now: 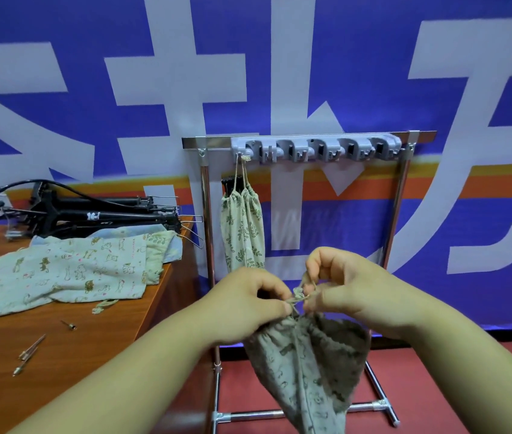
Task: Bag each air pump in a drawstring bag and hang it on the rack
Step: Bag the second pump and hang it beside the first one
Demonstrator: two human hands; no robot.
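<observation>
A patterned drawstring bag [304, 371] hangs below my hands, its mouth gathered tight. My left hand [248, 299] pinches the knotted cord [300, 294] at the bag's neck. My right hand [339, 286] pinches the same cord from the other side. What is inside the bag is hidden. On the metal rack [317, 136], a leaf-print bag [243, 227] hangs from the leftmost hook with a black pump handle poking out of it. Several black air pumps [91, 211] lie at the back of the wooden table [60, 355]. Flat empty bags [70, 270] lie in front of them.
A grey hook strip [317, 150] on the rack has several free hooks to the right of the hung bag. Small inflation needles [32, 352] lie loose on the table near its front. The rack's feet [383, 402] stand on red floor against a blue banner wall.
</observation>
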